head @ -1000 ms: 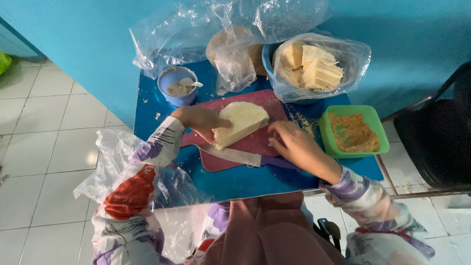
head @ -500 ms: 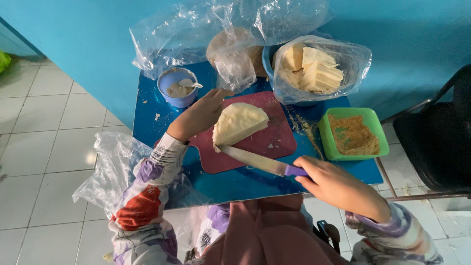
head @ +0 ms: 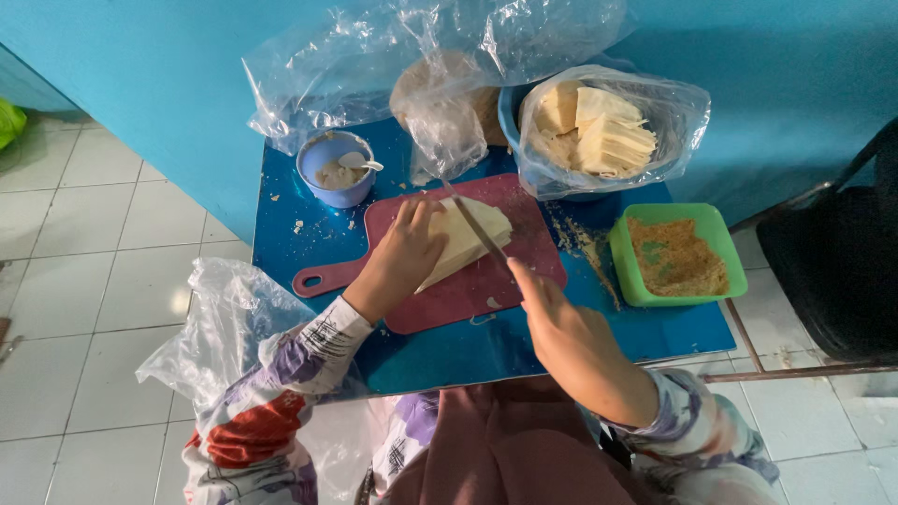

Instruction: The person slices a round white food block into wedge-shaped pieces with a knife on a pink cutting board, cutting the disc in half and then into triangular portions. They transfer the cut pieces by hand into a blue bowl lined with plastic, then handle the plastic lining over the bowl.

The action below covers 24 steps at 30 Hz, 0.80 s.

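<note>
The red cutting board serves as the landmark on the blue table. Nearest to the camera, the right hand sits at the board's near right edge, fingers wrapped closed around the handle of one knife. Half a second ago this knife lay low across the near side of the board, clear of the food; now its blade angles up and away over the pale folded wedge, resting across its right part, so a cut looks about to start or just begun. The left hand has come down from hovering above the wedge to pressing flat on its left half, fingers spread and not curled round anything. The wedge lies at the board's middle, where it was before.

Counting outward from the board: one green tray of crumbs just to its right; one small blue bowl with a spoon beyond its left corner; one larger bag-lined bowl of pale cut pieces behind its right side; one bagged round loaf-like item behind its centre.
</note>
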Motion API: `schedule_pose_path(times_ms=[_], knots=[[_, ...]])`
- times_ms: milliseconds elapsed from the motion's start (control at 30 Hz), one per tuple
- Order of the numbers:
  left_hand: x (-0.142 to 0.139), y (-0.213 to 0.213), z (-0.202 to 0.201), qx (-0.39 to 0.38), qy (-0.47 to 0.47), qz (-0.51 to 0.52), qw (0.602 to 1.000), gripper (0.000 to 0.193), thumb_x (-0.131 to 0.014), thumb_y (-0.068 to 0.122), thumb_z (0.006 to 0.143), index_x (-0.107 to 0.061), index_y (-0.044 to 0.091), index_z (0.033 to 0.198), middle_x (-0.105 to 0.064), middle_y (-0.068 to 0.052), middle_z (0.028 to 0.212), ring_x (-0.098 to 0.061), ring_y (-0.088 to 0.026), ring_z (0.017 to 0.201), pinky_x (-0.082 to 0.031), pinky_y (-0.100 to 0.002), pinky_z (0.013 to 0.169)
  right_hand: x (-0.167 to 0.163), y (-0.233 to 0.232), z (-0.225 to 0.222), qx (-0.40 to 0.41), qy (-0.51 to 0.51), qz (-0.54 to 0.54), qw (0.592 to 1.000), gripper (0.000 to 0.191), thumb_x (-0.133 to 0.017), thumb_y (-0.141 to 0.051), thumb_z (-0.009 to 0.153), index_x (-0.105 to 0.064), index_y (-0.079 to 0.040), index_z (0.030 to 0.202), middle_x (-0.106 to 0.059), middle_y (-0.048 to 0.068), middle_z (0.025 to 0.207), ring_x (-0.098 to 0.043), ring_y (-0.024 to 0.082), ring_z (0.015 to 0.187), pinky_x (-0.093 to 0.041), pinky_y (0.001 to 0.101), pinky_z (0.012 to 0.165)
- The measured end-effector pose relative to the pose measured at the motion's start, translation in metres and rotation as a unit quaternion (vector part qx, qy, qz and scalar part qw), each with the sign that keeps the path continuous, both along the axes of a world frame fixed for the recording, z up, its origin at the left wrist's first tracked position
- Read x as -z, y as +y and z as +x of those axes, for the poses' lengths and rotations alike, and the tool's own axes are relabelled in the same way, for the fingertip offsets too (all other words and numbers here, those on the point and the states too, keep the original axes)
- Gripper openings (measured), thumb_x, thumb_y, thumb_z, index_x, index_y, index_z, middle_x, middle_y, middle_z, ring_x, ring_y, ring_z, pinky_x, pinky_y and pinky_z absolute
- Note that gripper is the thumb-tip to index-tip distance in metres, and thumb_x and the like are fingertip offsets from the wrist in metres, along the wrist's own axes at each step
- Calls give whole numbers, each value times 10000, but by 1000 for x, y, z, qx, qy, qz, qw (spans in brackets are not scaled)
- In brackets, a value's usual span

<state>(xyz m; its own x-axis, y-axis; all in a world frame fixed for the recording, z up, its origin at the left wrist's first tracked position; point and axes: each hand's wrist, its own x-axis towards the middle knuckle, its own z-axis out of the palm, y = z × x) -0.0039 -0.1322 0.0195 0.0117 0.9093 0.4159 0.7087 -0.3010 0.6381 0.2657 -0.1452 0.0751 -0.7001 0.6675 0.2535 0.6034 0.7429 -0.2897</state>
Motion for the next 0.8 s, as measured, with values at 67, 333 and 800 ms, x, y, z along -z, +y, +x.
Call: schedule_pose_path(times_ms=[67,333,800], knots=[[-1,0,2,4,13,15,1000,392,-620,117,947,-531,-19,1303,-520,-239,1227,-561,-446,1106,-507,-490,923,4,-3,-10,-8,-28,-2,1000,706,-573,32,842,-352,-16,1510,-654,226,1113,-690,389,626,-572,443,508],[9,-4,-2,21,56,56,997,321,-627,112,951,-573,-36,1231,-545,-207,1275,-552,-408,1147,-526,-448,934,6,-20,-28,-3,-91,68,994,801,-636,33,747,-356,46,1498,-619,290,1180,-709,310,579,-581,362,473],[-3,-14,-3,4,21,-4,1000,291,-630,119,959,-597,-44,1198,-571,-186,1273,-594,-375,1084,-548,-437,822,12,-33,-41,18,-123,138,983,753,-658,2,759,-423,50,1473,-627,166,978,-681,190,540,-543,287,421]])
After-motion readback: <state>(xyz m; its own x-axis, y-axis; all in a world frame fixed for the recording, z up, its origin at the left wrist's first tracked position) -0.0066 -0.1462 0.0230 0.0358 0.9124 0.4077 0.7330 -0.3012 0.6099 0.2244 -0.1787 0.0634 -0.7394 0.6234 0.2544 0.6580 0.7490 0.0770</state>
